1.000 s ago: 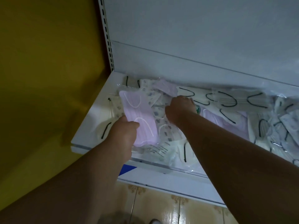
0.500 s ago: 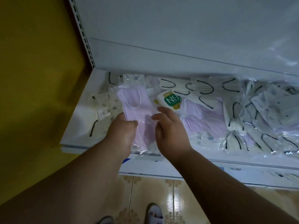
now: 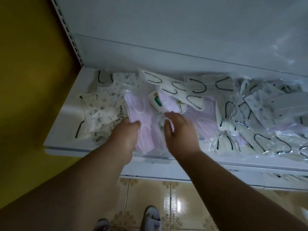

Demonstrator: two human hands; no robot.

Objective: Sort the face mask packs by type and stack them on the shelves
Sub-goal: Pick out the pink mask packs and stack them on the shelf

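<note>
My right hand (image 3: 179, 130) has come back from the N95 pack (image 3: 155, 101) to hover spread beside the pink mask pack (image 3: 141, 120) my left hand (image 3: 125, 134) still pinches at the shelf (image 3: 66, 112) front, ready to square the pink stack.

A mustard-yellow wall (image 3: 30, 80) meets glossy patterned floor tiles (image 3: 175, 205) (dim light throughout).

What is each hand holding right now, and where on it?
Left hand grips the pink mask pack at its left edge. Right hand holds nothing.
</note>
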